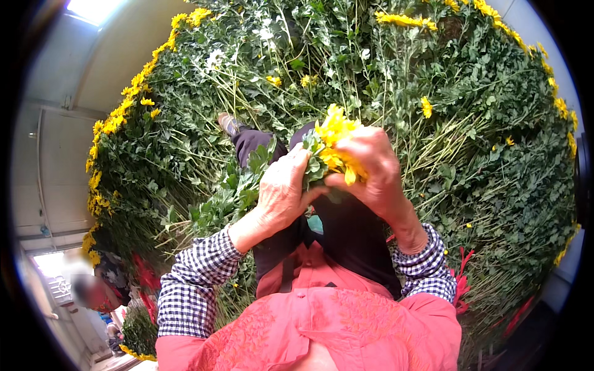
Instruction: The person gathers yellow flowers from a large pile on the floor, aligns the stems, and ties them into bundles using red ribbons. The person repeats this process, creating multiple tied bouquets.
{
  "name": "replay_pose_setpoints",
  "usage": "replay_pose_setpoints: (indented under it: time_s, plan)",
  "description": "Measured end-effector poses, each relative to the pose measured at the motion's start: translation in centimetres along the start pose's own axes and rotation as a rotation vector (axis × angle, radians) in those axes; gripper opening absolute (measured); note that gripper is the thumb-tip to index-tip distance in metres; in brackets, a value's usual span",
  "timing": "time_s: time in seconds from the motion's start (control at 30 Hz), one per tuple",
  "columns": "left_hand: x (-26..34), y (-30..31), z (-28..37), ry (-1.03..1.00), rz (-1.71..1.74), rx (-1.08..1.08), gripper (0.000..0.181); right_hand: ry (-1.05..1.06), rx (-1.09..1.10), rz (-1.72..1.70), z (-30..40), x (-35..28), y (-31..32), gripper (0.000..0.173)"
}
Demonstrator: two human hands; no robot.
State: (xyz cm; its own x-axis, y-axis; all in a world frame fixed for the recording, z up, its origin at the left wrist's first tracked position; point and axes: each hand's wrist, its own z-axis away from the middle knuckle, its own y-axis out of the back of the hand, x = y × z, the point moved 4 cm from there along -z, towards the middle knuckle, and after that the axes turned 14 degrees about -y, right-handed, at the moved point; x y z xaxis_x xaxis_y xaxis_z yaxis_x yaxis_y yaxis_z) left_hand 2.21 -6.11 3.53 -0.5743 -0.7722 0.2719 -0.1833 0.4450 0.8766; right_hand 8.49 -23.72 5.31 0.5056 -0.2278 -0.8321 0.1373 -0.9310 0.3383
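Yellow chrysanthemum blooms (336, 127) lie between my two hands, above my lap. My left hand (285, 183) is closed around the leafy green stems (232, 195) just below the blooms; the stems run down to the left across my forearm's far side. Against the right side of the flower heads is my right hand (371, 167), its fingers curled on the petals and slightly blurred. Some fingertips are hidden by petals and leaves. Both forearms wear black-and-white checked sleeves.
Cut chrysanthemum stems (487, 185) are heaped all around my legs, with yellow flower heads (134, 99) along the outer rim. Red ties (461, 283) lie at both sides. Another person (100, 292) is at the lower left, near a smaller bundle (139, 327).
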Motion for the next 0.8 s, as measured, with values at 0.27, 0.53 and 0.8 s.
replay_pose_setpoints:
  time_s: [0.27,0.53,0.8]
  plan:
    - [0.6,0.3,-1.6,0.034,0.015,-0.128,0.104,0.155,0.015,0.086,0.2,-0.6,1.2,0.034]
    - [0.7,0.6,-1.4,0.102,-0.033,-0.326,0.106,-0.351,-0.119,-0.469,-0.3,6.8,1.5,0.09]
    - [-3.7,2.3,4.8,0.034,0.097,-0.151,0.069,-0.372,-0.247,-0.905,-0.3,8.6,-0.7,0.103]
